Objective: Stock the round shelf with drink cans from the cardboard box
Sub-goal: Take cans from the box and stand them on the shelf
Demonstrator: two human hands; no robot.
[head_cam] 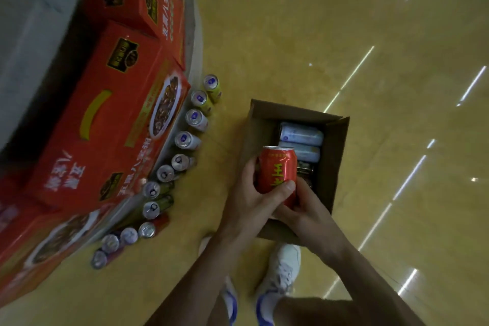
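A red drink can (276,169) with yellow lettering is held over the open cardboard box (337,151). My left hand (254,201) grips the can round its side, thumb across the front. My right hand (307,209) holds the can's lower end from the right. Inside the box lie two pale blue-white cans (301,135) on their sides. The round shelf (169,151) curves along the left, and a row of several cans (194,117) stands on its low rim, tops toward me.
Large red cartons (105,124) are stacked on the shelf above the can row. The box sits on a glossy yellow floor (344,34). My white and blue shoes (280,275) stand just below the box.
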